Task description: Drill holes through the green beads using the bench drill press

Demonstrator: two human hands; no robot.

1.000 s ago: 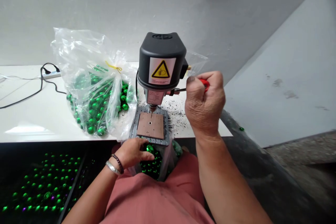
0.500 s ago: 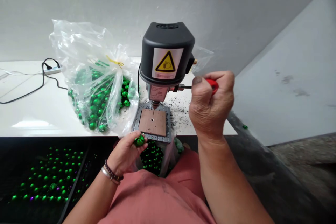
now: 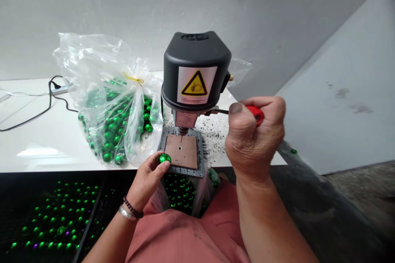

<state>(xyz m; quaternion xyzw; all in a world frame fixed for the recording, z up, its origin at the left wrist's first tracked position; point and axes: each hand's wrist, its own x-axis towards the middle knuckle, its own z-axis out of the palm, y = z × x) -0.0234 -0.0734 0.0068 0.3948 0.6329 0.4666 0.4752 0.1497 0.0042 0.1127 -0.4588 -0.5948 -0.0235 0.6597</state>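
A shiny green ball [image 3: 164,158] is pinched between the thumb and fingers of my left hand [image 3: 151,176], at the near left corner of a brown plate [image 3: 189,157]. That plate lies on the grey metal base of a small black drill press [image 3: 195,53] and has a small hole near its middle. Above the hole points the thin drill bit [image 3: 182,139], apart from the plate. My right hand [image 3: 254,137] is wrapped round the red knob [image 3: 256,115] of the press's feed lever, right of the machine.
Left of the press stands a clear plastic bag [image 3: 92,65] of green balls on the white table [image 3: 37,144]. Dark shavings [image 3: 212,131] lie around the base. Below the table edge is another bag of green balls [image 3: 180,191]. Green balls [image 3: 58,213] fill a dark area at lower left.
My left hand has brought the green ball up from below the base's edge to the brown plate's corner, turning it. My right hand stays on the knob. The view has shifted slightly.
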